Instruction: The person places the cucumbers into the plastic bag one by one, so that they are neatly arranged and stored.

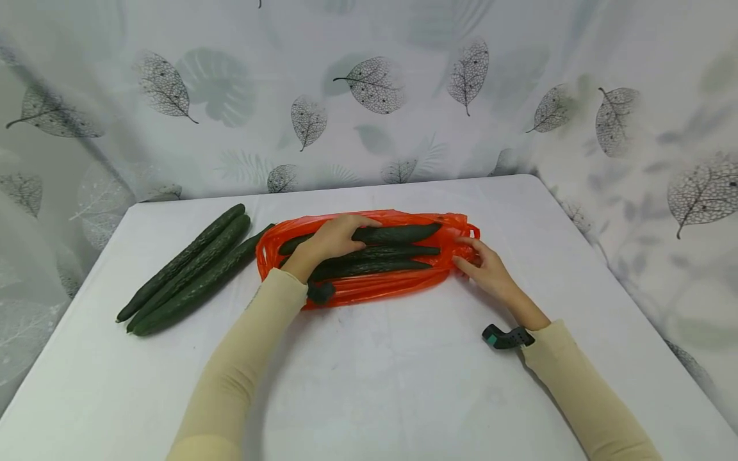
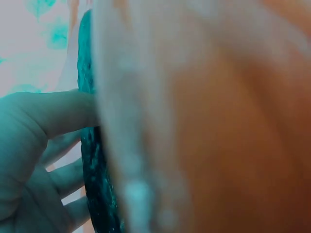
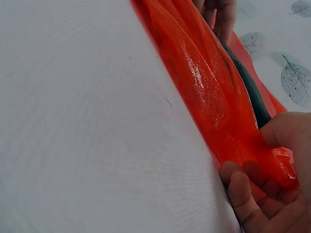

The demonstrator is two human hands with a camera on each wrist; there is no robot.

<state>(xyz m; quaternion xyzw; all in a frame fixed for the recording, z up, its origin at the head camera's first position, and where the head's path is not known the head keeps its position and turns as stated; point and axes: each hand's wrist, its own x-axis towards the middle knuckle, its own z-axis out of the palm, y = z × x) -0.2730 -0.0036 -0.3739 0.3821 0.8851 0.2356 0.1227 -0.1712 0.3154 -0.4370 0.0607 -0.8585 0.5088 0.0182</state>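
From where I stand, the red bag (image 1: 369, 291) lies long-ways across the white table (image 1: 403, 371), nearer the far edge than the near one, with three cucumbers showing through its gaping top. The person's left hand (image 1: 334, 242) grips the uppermost cucumber (image 1: 403, 233), thumb on one side and fingers on the other, while the right hand (image 1: 487, 272) pinches the thin plastic at the end of the bag facing the table's right edge. That plastic looks like the weak point: should one hand pull against the other, I'd say it could stretch or split near the pinch, or slip from the fingertips. The held cucumber's skin seems slick, so a loose grip might let it roll onto the two lower cucumbers (image 1: 375, 267) and shove them along. A cucumber tip could also snag in the crumpled folds and drag the whole bag. Toward the table's left edge, three loose cucumbers (image 1: 190, 275) lie slanted side by side; one points its far tip at the bag, though I can't tell whether they touch, and a leftward slide of the bag could knock that one askew.
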